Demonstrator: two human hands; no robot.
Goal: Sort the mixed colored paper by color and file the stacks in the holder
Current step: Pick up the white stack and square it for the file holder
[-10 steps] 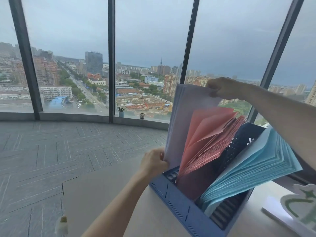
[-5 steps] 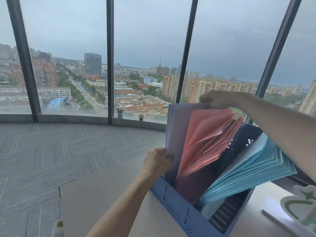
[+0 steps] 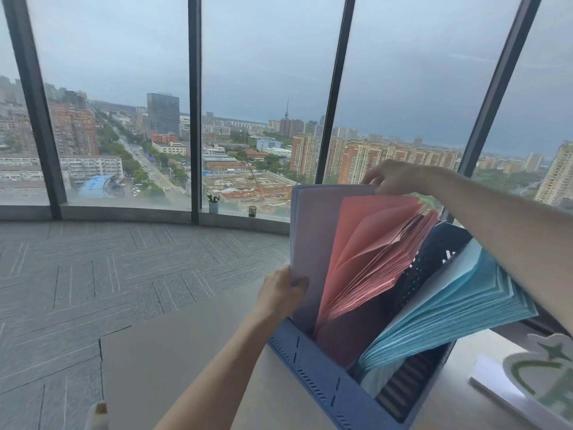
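A blue file holder [image 3: 313,367] stands on the desk at the lower right. A pale lilac paper stack [image 3: 313,231] stands upright in its leftmost slot. My left hand [image 3: 280,294] grips the stack's left edge low down. My right hand [image 3: 393,178] pinches its top right corner. A fanned pink stack [image 3: 372,252] leans right in the same area of the holder, just right of the lilac one. A fanned light blue stack [image 3: 459,302] leans out of a slot further right, beyond a dark perforated divider [image 3: 434,256].
The beige desk [image 3: 173,361] ends at its left edge above grey carpet [image 3: 93,268]. A white sign with green lettering [image 3: 539,383] stands at the lower right. Floor-to-ceiling windows lie ahead, with a small plant [image 3: 213,203] and a pen cup [image 3: 252,211] on the sill.
The lilac stack has sunk lower into the holder's left slot, and my right hand came down with its top corner. My left hand stayed on the left edge.
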